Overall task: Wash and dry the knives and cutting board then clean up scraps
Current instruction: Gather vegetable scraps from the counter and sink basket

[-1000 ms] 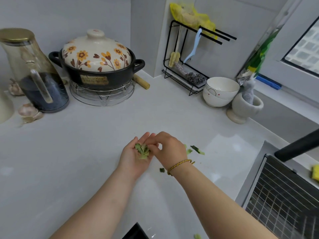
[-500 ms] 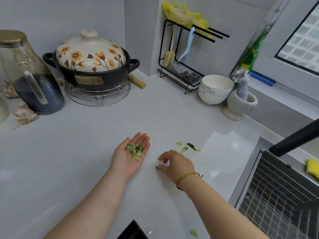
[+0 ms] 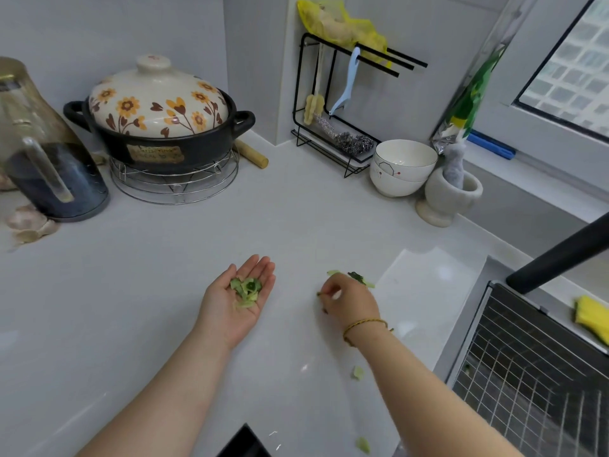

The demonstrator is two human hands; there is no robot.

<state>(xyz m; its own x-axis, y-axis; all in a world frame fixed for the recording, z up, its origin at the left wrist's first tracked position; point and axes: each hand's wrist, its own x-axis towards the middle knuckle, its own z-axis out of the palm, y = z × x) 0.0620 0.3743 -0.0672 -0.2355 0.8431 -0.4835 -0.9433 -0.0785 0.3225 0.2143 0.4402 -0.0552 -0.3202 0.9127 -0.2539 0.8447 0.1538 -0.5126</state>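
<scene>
My left hand (image 3: 235, 303) lies palm up on the grey counter (image 3: 158, 291), fingers straight, carrying a small heap of green vegetable scraps (image 3: 246, 290). To its right, my right hand (image 3: 351, 300) is curled, fingertips pinching a tiny dark green scrap (image 3: 319, 294) just off the counter. More loose scraps (image 3: 357, 278) lie right behind that hand. Single pale pieces lie near my right forearm (image 3: 358, 372) and at the bottom edge (image 3: 363, 445). No knife or cutting board is in view.
A flowered clay pot (image 3: 158, 123) on a wire trivet and a glass kettle (image 3: 43, 159) stand at the back left. Stacked bowls (image 3: 403, 168), a mortar (image 3: 448, 196) and a black utensil rack (image 3: 346, 103) fill the back right. The sink with its wire grid (image 3: 534, 374) lies right.
My right hand left the left palm, moved right and down to the counter, and now pinches a small scrap. The left hand stayed palm up with its heap.
</scene>
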